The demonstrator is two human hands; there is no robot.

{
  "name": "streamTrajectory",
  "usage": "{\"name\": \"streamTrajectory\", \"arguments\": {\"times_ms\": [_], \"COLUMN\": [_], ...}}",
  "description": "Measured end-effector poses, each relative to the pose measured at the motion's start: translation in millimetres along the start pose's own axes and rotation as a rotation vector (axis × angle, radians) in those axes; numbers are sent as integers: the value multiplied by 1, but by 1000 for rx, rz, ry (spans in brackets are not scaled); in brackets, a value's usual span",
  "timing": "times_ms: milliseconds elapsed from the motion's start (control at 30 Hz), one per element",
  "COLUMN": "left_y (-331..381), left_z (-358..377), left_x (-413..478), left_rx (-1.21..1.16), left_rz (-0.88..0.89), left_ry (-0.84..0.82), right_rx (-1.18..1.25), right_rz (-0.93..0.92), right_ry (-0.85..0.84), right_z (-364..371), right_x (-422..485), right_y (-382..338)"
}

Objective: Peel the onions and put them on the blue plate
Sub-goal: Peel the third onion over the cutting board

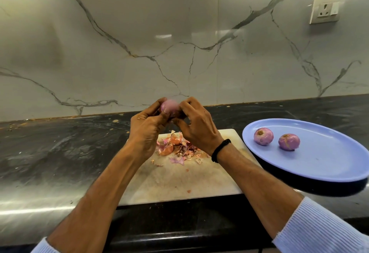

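Note:
A purple onion [170,106] is held up in the air above the white cutting board [185,181], gripped between both hands. My left hand [145,131] wraps its left side and my right hand [196,127] pinches its right side; the fingers hide most of it. A pile of orange and pink onion skins [175,147] lies on the board below the hands. The blue plate [319,165] sits to the right of the board with two peeled onions on it, one onion [263,136] at left and one onion [289,142] beside it.
The board and plate rest on a dark stone counter [60,149] that runs to a marble wall. A wall socket [325,10] is high at the right. Small scraps dot the counter's back edge.

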State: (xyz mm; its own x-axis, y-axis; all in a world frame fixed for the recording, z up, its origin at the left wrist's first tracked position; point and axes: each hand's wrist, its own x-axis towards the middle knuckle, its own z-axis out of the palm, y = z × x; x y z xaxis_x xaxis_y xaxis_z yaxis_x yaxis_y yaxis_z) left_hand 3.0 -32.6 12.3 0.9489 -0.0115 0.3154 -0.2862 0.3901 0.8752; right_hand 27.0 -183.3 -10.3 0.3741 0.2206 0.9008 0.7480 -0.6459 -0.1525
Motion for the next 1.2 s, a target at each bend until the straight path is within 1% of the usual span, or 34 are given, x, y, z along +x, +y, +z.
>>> {"name": "streamTrajectory", "arguments": {"times_ms": [67,200,333,700,833,1000,1200], "left_y": [-1,-2,-1,-3,-3,-2,1], "left_z": [-1,-1,-1,1,3,5,6], "left_x": [1,4,3,1,0,0,-1], "left_rx": [5,12,44,173,125,50,-37], "left_rz": [3,4,10,30,0,-27,-71], "left_ry": [15,36,28,25,19,52,72], "right_rx": [25,84,59,-24,-33,-28,-9], "right_rz": [24,54,63,58,60,70,65], "right_ry": [9,78,112,85,65,51,60], "right_z": [1,-1,-2,-4,-5,-4,-2], "right_x": [1,3,3,2,2,3,3], "right_y": [0,0,0,2,-2,-3,-6]}}
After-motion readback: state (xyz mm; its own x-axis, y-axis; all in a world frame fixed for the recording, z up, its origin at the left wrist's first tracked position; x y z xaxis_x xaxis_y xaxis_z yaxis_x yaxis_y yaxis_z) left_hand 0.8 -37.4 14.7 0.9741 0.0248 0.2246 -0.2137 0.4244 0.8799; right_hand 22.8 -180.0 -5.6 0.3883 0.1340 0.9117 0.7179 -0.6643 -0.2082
